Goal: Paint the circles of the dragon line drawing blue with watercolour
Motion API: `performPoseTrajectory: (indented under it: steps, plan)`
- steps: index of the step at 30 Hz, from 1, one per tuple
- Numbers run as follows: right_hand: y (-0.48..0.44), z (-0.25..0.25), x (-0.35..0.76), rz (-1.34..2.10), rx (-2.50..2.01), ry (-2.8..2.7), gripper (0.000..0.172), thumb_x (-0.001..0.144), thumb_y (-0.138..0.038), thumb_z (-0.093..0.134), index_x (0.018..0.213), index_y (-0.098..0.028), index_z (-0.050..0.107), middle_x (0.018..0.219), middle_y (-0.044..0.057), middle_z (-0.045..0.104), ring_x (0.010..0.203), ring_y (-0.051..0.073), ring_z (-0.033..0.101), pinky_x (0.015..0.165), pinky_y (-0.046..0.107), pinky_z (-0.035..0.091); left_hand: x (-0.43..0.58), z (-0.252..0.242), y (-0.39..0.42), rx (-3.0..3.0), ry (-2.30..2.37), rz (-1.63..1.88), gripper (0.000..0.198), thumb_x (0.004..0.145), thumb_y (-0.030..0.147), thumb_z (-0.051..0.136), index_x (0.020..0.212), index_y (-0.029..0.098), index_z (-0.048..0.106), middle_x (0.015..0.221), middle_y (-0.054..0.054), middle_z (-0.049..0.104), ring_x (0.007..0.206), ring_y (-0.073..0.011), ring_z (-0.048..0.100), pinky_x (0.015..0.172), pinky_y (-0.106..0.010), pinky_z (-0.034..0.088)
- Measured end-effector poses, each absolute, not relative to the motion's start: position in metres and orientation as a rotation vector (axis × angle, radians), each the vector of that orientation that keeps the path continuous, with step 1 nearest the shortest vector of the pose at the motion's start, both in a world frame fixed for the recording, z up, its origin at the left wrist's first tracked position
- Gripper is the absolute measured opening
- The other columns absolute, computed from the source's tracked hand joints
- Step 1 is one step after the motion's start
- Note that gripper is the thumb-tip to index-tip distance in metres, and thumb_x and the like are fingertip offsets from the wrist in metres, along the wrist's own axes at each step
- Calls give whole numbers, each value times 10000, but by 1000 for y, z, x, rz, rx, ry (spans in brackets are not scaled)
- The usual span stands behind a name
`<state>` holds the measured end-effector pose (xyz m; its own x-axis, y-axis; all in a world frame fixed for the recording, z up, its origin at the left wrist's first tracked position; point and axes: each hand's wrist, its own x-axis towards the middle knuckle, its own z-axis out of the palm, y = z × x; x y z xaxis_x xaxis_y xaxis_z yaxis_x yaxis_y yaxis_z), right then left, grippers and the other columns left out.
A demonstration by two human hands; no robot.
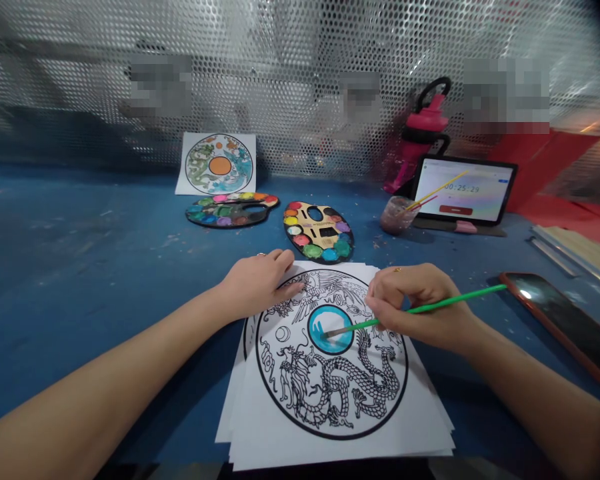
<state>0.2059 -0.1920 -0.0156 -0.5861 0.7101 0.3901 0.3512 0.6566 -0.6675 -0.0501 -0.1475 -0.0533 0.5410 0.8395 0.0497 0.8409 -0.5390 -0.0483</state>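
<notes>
A stack of white sheets (pixel 420 407) lies in front of me, the top one printed with a round black dragon-and-phoenix outline. Its small centre circle (pixel 330 329) is partly painted blue. My right hand (pixel 420 303) is closed in a pinch on a green paintbrush (pixel 430 307), whose bristles touch the blue circle. My left hand (pixel 260 283) rests flat on the sheet's upper left edge, fingers together, holding nothing.
Two paint palettes (pixel 230 209) (pixel 320 232) lie beyond the paper. A finished coloured sheet (pixel 219 163) leans on the perforated wall. A cup with brushes (pixel 397 213), a tablet showing a timer (pixel 463 190), a pink bottle (pixel 423 137) and a phone (pixel 560 323) sit right.
</notes>
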Motion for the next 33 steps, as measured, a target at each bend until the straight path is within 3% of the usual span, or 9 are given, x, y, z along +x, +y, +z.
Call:
performPoseTrajectory:
  steps: [5, 28, 33]
  plan:
    - [-192, -12, 207, 678, -809, -2229, 418, 730, -42, 535, 531, -194, 200, 449, -47, 353, 493, 93, 402, 479, 247, 293, -50, -53, -148, -2692, -1471, -26, 362, 897, 553, 348, 951, 200, 404, 930, -50, 594, 694, -224, 602, 448, -275, 285]
    - [-193, -11, 207, 757, -762, -2239, 397, 743, -65, 548, 534, -193, 236, 458, -49, 369, 498, 86, 382, 504, 254, 331, -50, -53, -148, -2701, -1449, -46, 363, 902, 555, 340, 930, 199, 405, 906, -46, 586, 674, -214, 590, 449, -280, 283]
    - [-192, -11, 209, 732, -727, -2274, 387, 725, -47, 539, 536, -196, 235, 487, -53, 315, 501, 84, 363, 504, 242, 342, -49, -52, -148, -2702, -1444, -42, 361, 903, 552, 337, 925, 198, 409, 900, -47, 590, 693, -221, 601, 455, -287, 310]
